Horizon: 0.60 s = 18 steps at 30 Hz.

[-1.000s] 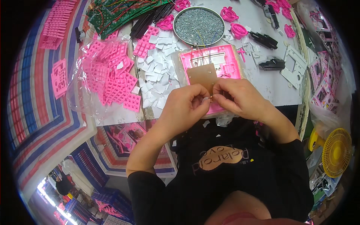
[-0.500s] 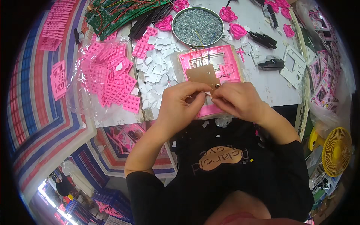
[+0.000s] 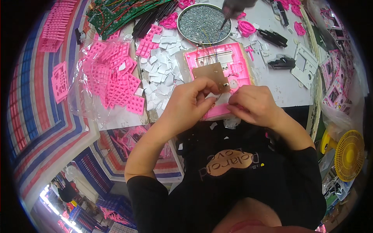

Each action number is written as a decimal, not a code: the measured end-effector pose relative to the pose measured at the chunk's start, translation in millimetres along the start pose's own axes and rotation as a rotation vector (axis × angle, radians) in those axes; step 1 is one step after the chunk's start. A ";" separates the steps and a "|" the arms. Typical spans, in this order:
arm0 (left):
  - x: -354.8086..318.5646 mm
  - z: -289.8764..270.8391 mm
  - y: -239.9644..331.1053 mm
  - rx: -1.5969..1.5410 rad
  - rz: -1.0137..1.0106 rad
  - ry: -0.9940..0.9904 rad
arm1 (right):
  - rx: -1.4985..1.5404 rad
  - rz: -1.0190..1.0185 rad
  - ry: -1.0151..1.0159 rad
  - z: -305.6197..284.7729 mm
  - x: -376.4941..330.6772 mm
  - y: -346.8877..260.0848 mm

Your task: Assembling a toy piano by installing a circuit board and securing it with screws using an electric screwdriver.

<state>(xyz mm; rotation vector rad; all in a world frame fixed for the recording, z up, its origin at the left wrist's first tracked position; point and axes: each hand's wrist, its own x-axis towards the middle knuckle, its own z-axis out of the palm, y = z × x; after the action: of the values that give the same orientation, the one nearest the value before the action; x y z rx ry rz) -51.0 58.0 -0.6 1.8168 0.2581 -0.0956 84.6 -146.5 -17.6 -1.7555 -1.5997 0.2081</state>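
Note:
My left hand and my right hand meet at the near edge of a pink plastic housing lying on the white table. Between the fingertips of both hands is a small white piece, pinched from both sides. A brown circuit board with thin wires lies on the housing just beyond my fingers. The lower part of the housing is hidden behind my hands.
A round metal dish of small screws stands beyond the housing. White paper squares and pink keypad pieces in clear bags lie to the left. Green circuit boards sit far left. Black and pink parts lie right; a yellow fan below.
Both hands have stayed together at the housing's near edge, shifting only slightly. The fingertips keep working the small white piece.

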 end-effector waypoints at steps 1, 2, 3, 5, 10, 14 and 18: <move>-0.4 1.2 -1.2 -0.016 -0.027 -0.027 | -0.016 0.013 -0.008 0.3 -3.2 0.7; -1.3 2.3 -1.2 -0.030 -0.054 -0.052 | -0.032 0.009 -0.015 0.3 -4.2 -0.6; -2.3 4.2 -1.4 -0.018 -0.060 -0.043 | -0.047 0.006 -0.021 0.6 -4.4 -2.2; -3.5 8.6 -3.7 0.006 -0.068 -0.028 | -0.089 0.011 -0.031 0.7 -3.4 -6.1; -10.4 16.4 -22.9 -0.343 -0.177 0.106 | -0.184 -0.015 0.062 0.9 7.5 -13.5; -11.2 22.7 -28.4 -0.526 -0.111 0.186 | 0.076 0.287 -0.030 3.3 1.7 -23.2; -12.5 25.4 -26.9 -0.614 -0.062 0.188 | 0.648 0.699 -0.271 -7.9 21.8 -24.6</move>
<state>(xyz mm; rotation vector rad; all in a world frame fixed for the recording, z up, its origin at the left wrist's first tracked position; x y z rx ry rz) -67.5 38.4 -30.1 1.2067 0.4256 0.1045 74.2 -131.0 10.5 -1.7106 -0.8536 1.1925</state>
